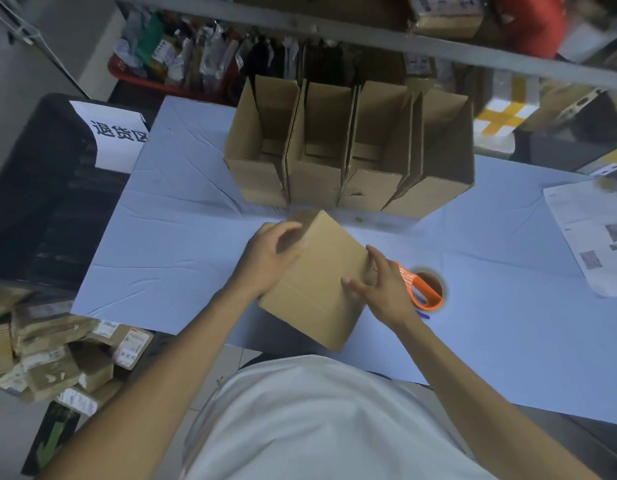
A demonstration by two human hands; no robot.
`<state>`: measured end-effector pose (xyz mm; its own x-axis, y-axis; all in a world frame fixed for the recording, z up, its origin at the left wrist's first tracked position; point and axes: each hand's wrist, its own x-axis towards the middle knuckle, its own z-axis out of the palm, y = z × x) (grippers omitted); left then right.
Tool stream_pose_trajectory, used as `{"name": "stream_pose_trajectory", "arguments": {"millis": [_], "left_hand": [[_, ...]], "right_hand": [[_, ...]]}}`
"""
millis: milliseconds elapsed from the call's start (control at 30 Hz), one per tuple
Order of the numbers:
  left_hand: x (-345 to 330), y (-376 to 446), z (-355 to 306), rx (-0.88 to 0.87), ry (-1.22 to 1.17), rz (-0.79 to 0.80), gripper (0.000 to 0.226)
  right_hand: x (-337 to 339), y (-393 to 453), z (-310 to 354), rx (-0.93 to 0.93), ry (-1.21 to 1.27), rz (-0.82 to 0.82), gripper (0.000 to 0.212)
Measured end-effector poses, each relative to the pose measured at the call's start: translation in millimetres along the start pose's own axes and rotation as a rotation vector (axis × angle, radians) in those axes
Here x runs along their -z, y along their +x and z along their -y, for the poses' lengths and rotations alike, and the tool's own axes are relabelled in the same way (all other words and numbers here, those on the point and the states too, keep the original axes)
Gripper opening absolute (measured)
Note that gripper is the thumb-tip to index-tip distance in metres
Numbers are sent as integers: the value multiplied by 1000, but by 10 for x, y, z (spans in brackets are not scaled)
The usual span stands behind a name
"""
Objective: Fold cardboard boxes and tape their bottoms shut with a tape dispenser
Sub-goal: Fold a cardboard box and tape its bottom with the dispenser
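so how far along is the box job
Done: four boxes stand open-topped in a row at the back of the table. In hand: both hands, left and right, hold a fifth box. Left: taping it; the dispenser lies untouched beside it.

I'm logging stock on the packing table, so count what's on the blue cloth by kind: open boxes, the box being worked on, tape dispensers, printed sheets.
Open cardboard boxes standing in a row: 4
Box held by the left hand and right hand, bottom up: 1
Orange tape dispenser: 1
Printed paper sheet at the right edge: 1
Total: 7
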<state>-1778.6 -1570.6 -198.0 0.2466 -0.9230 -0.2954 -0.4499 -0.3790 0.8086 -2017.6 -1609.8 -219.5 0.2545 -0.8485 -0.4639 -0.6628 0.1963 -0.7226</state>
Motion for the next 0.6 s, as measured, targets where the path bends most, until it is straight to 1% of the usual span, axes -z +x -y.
{"name": "stream_pose_trajectory", "arguments": {"millis": [33, 67, 133, 200, 233, 267, 333, 367, 433, 500, 600], "left_hand": [[-17, -1, -24, -23, 56, 61, 66], [-42, 0, -30, -32, 139, 102, 74], [-89, 0, -2, -49, 316, 128, 83], [-109, -6, 62, -58, 388, 142, 88], [-118, -17, 100, -46, 405, 159, 87], [-134, -34, 149, -19, 428, 178, 83], [-183, -73, 252, 61, 475, 206, 73], [-209, -93, 294, 85, 487, 202, 70], [-255, -101, 324, 88, 496, 175, 70], [-305, -79, 286, 80, 495, 174, 75], [-401, -53, 197, 102, 492, 203, 97]], "right_hand": [[-32, 11, 7, 7, -3, -6, 82], [-61, 19, 12, 2, 1, -17, 83], [-101, 30, 19, -40, 39, -59, 91], [-133, 17, -11, -58, 141, -85, 97], [-146, 4, -39, -63, 202, -84, 96], [-161, -8, -74, -77, 248, -72, 90], [-182, -32, -144, -115, 286, -31, 69], [-190, -40, -173, -122, 291, -13, 63], [-192, -46, -202, -115, 290, 9, 58], [-186, -46, -205, -102, 303, 25, 57], [-173, -62, -241, -87, 344, 52, 56]]}}
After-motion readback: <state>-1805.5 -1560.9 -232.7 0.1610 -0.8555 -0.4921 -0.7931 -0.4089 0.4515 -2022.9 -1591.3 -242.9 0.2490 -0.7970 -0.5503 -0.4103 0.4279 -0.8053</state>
